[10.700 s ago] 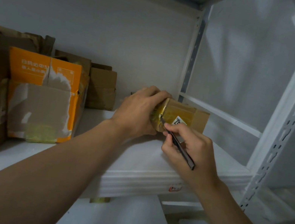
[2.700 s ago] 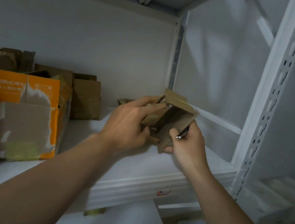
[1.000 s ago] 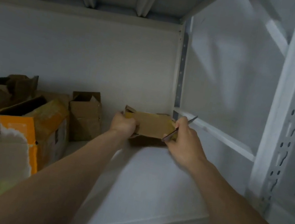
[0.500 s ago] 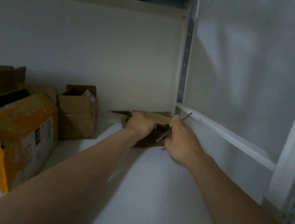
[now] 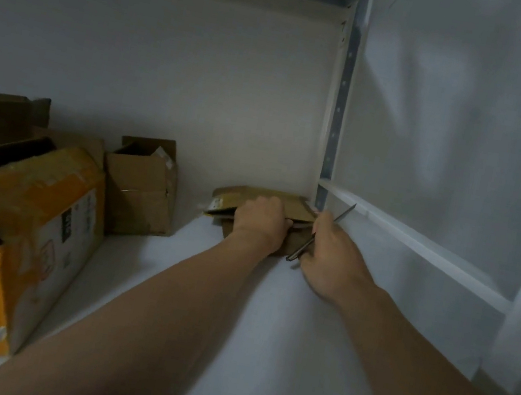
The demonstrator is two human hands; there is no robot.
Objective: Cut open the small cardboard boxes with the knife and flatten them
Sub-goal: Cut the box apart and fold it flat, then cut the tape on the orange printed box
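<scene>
Fingers (image 5: 278,213) of the left hand (image 5: 261,223) were bent down over the top of the flattened box (image 5: 297,208), gripping it, though their tips were hidden behind the knuckles. The right hand (image 5: 328,261) was closed round the handle of the knife (image 5: 341,215), whose thin blade pointed up and to the right, clear of the cardboard.

The flattened box lay just right of centre in the frame, at the back corner of the white shelf (image 5: 262,337), on what looked like more folded cardboard beneath it. It seemed cut and collapsed, so the step in hand was probably laying it down on that pile.

Cardboard like this would be light and fairly stiff across its panels but springy at the folds, so it may lift again once let go. A flat palm on the middle panel should hold it best; loose flaps at the edges would bend under a pinch. The bare blade sat near the left thumb, which called for care.

To the left of centre stood an open box (image 5: 140,190), likely next, and a torn orange box (image 5: 21,224) filled the lower left.
</scene>
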